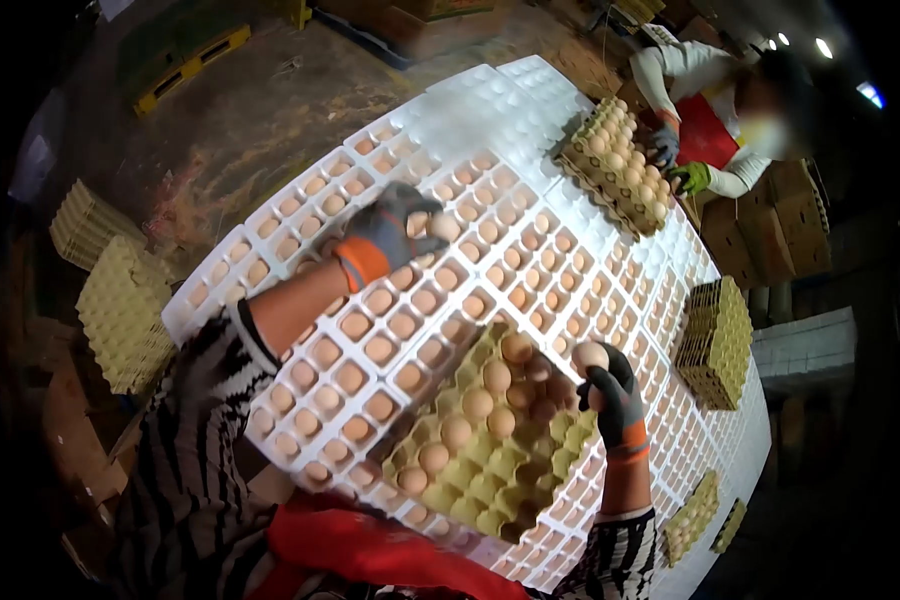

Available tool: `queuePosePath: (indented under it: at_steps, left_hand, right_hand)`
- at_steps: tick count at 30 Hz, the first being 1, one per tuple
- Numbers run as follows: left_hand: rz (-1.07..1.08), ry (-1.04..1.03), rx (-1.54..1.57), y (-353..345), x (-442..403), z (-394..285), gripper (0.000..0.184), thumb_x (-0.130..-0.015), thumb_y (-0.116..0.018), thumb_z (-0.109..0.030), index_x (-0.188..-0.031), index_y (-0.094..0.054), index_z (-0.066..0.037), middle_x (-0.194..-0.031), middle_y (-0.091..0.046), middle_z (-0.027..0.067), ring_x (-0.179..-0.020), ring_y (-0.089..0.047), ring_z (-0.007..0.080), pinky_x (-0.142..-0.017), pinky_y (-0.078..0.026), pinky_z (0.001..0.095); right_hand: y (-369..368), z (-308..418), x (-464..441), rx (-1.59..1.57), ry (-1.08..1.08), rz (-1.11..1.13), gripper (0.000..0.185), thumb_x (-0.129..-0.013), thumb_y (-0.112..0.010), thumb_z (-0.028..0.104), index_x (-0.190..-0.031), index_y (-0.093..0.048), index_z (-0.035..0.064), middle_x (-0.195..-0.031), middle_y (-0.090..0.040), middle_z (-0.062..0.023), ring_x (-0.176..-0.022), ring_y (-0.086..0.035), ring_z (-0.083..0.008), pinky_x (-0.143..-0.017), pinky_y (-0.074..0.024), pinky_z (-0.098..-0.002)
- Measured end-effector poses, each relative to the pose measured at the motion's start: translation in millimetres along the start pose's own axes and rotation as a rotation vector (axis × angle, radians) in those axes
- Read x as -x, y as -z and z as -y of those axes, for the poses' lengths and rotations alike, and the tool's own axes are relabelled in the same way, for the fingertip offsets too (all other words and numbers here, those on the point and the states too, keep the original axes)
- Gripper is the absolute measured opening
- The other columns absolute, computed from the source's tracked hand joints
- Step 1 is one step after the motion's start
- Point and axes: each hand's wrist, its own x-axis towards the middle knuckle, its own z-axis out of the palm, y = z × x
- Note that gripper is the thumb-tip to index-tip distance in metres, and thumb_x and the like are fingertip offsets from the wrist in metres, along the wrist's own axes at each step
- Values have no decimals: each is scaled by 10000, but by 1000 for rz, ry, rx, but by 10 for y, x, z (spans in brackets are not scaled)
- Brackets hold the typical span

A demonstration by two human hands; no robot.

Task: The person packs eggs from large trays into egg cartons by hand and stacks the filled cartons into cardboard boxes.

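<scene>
My left hand [390,222], in a grey glove with an orange cuff, is closed on an egg [443,228] above the white foam trays [325,148]. More than one egg may be in its fingers. My right hand [618,400], gloved alike, grips another egg [590,357] with its fingertips, just right of a pulp egg tray [490,470]. That yellowish tray lies tilted over the foam trays in front of me. Several eggs [478,404] sit in its upper and left cups, while many of its front cups are bare. Eggs fill most foam pockets around both hands.
Across the table, a co-worker's gloved hands [675,160] touch a stack of pulp trays full of eggs [620,160]. Stacked pulp trays [715,342] stand at the right edge, and more stacks [125,310] are at left. Cardboard boxes [770,235] stand behind the co-worker.
</scene>
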Motion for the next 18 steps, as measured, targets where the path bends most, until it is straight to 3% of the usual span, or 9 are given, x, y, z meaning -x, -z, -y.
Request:
queuePosePath:
  at_steps: [2,4,6,7,10,12,14,16,18]
  left_hand:
    - [-140,-83,-86,-256,-569,597,505,-677,-818,-358,-1111,-654,-157,-1155,-521,133,-1046,-565,332,-885,-477,418]
    - [-30,120,-97,-279,-997,677,509,-708,-788,-394,-1135,-643,-158,-1224,-482,142,-1121,-537,322,-912,-471,432]
    - [-85,172,-139,-589,-1385,974,500,-722,-762,-413,-1141,-635,-171,-1229,-479,129,-1123,-543,315,-909,-475,426]
    - [-67,207,-197,-654,-1520,1018,460,-739,-753,-388,-1132,-636,-179,-1222,-481,131,-1103,-560,313,-901,-484,420]
    - [102,315,-527,-791,-1803,1148,410,-767,-731,-366,-1122,-637,-185,-1235,-477,134,-1090,-573,309,-889,-494,413]
    - [14,167,-497,-836,-1817,1328,321,-834,-664,-342,-1117,-635,-192,-1227,-489,134,-1075,-581,313,-886,-501,407]
    - [-57,48,-356,-812,-1850,1492,287,-864,-632,-334,-1117,-634,-198,-1221,-497,134,-1073,-581,318,-890,-501,407]
    - [-20,10,-410,-878,-1960,1696,312,-900,-581,-356,-1182,-624,-229,-1291,-492,135,-1090,-583,303,-888,-501,400]
    - [41,-12,-469,-979,-2038,1892,335,-907,-565,-377,-1210,-620,-245,-1344,-473,136,-1101,-584,293,-882,-503,390]
  right_hand:
    - [-250,-4,-739,148,146,67,380,-856,-652,129,-1207,-561,16,-901,-625,-46,-643,-574,-92,-523,-464,-231]
    - [-687,132,-1447,185,226,95,402,-854,-681,138,-1217,-557,15,-853,-619,-31,-626,-567,-80,-511,-458,-215]
    - [-1141,432,-2045,235,126,50,403,-818,-732,172,-1162,-594,13,-950,-636,-42,-724,-598,-87,-576,-504,-234]
    - [-1310,424,-2369,204,236,39,428,-800,-743,197,-1160,-598,16,-922,-640,-55,-729,-602,-86,-564,-496,-221]
    - [-1712,449,-3246,405,457,-70,398,-738,-767,245,-1057,-647,40,-925,-650,-89,-808,-620,-180,-718,-505,-310]
    - [-1895,373,-3678,506,556,-118,411,-690,-773,298,-1020,-662,81,-960,-636,-115,-911,-605,-256,-825,-477,-362]
    - [-2089,420,-3858,707,511,-149,380,-689,-728,331,-1001,-664,123,-1027,-598,-129,-987,-579,-289,-859,-472,-374]
    - [-2246,367,-4033,778,476,-227,379,-709,-703,332,-1026,-664,128,-1045,-596,-127,-995,-579,-280,-882,-467,-375]
    - [-2333,333,-4124,893,492,-262,384,-730,-687,301,-1063,-659,113,-1003,-610,-122,-903,-612,-266,-833,-493,-352]
